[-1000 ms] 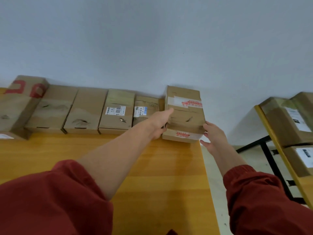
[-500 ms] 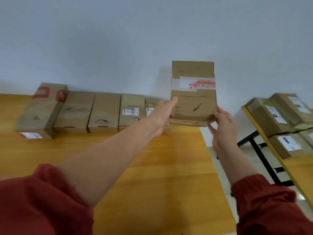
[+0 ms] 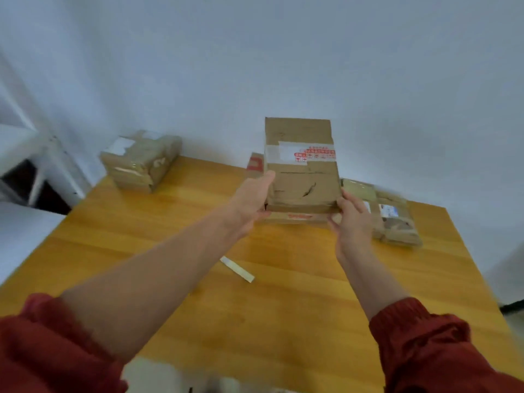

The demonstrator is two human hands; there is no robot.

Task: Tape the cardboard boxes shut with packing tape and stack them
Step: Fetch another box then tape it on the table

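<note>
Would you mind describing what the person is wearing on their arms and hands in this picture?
Both arms wear loose rust-red sleeves: the left sleeve and the right sleeve are pushed up and bunched in soft folds, leaving the forearms bare. The left hand and right hand are ungloved, and no watch, ring or bracelet shows.

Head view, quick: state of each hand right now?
Left hand: grips the taped cardboard box by its left side.
Right hand: grips the same box at its lower right corner.
</note>
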